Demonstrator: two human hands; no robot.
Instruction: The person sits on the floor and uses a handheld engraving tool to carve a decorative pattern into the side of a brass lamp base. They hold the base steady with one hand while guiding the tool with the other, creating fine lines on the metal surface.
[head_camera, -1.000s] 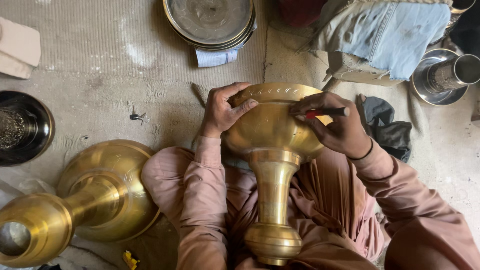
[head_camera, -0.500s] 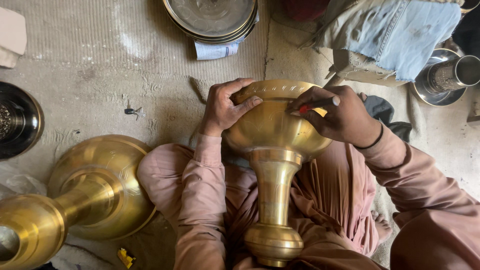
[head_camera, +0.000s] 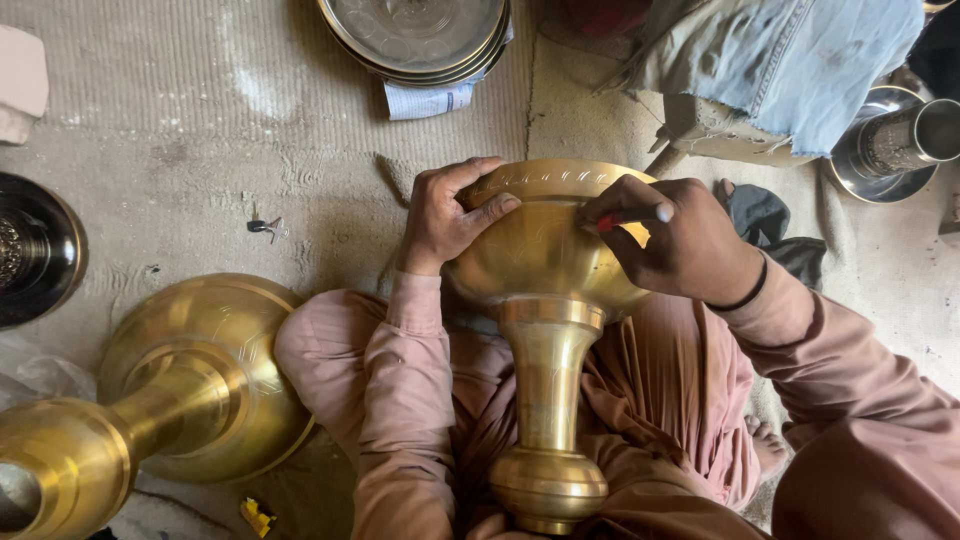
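Brass pedestal vase (head_camera: 545, 330) lies tilted across the person's lap, wide bowl end pointing away toward the floor, narrow stem and round knob base toward the body. Left hand (head_camera: 445, 215) wraps the bowl's left rim, fingers curled over the edge, thumb pressed on the outer wall, so a firm grip on the vase. Right hand (head_camera: 680, 245) rests on the bowl's right shoulder, fingers pinched closed around a small red-handled tool (head_camera: 630, 216), tip touching the metal just under the engraved rim band. What kind of tip it has is too small to tell.

Second brass vase (head_camera: 150, 400) lies on its side on the floor at left, near the left knee, not touching the hands. Stack of round metal trays (head_camera: 420, 35) at top, folded paper (head_camera: 430, 98) tucked under its edge. Dark bowl (head_camera: 35, 250) at far left, steel cup on a dish (head_camera: 900, 140) at top right, blue denim cloth (head_camera: 790, 55) beside it, small metal bit (head_camera: 265, 228) on the mat.

Risk, as a judgement: polished curved brass is slick, so the tool tip could skid and scratch across the pattern if pressure goes off-angle. Vase rests only on cloth-covered legs, so a loosened left grip could let it roll, throwing the line off or dropping it onto the other vase
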